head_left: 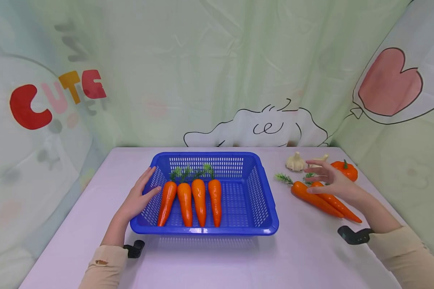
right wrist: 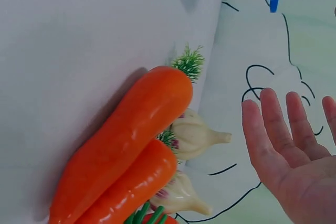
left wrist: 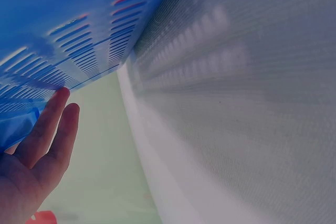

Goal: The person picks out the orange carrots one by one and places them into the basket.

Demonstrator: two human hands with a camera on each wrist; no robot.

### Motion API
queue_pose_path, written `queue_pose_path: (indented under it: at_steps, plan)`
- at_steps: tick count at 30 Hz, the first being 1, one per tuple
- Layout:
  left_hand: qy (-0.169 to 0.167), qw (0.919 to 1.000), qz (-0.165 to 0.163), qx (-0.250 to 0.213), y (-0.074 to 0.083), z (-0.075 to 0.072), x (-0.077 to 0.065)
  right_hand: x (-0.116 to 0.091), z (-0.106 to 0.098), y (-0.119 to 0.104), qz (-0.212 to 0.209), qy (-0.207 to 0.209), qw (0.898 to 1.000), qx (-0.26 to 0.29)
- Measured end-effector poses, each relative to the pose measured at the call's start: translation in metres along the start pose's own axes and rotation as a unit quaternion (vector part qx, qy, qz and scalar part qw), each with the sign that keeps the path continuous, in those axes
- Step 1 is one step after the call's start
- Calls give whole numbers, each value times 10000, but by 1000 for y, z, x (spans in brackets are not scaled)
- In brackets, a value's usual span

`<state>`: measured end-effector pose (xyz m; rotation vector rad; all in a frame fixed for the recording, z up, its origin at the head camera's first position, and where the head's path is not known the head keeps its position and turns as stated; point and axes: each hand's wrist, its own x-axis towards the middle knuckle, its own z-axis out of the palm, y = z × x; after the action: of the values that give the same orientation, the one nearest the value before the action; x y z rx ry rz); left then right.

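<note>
A blue plastic basket (head_left: 235, 230) stands on the table with several orange carrots (head_left: 199, 200) side by side in its left half, their green tops toward the back wall. My left hand (head_left: 139, 198) is at the basket's left rim, thumb apart from the straight fingers (left wrist: 63, 132), which lie close along the perforated outer wall. Over at the right, my right hand (head_left: 330, 180) hovers with fingers spread and slightly bent, nothing in it. Below it, two more carrots (right wrist: 131, 121) lie side by side on the table, partly covered by the hand in the head view.
Behind the loose carrots sit two garlic bulbs (head_left: 295, 162) and an orange pumpkin-like vegetable (head_left: 345, 170) with a green stem. Printed curtains (head_left: 217, 80) enclose the back and sides of the pale table (head_left: 217, 265).
</note>
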<state>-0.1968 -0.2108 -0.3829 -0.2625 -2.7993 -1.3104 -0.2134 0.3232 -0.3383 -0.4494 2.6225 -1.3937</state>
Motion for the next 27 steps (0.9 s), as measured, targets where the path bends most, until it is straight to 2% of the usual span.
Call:
queue_pose_path:
  at_steps: [10, 20, 27]
  plan:
    - [-5, 10000, -22, -16, 0, 0, 0, -1, -1, 17, -57, -2, 9999, -83]
    - [0, 10000, -15, -13, 0, 0, 0, 0, 1, 32, 236, -3, 9997, -47]
    - [9, 10000, -7, -1, -1, 0, 0, -2, 1, 42, 155, 25, 9999, -22]
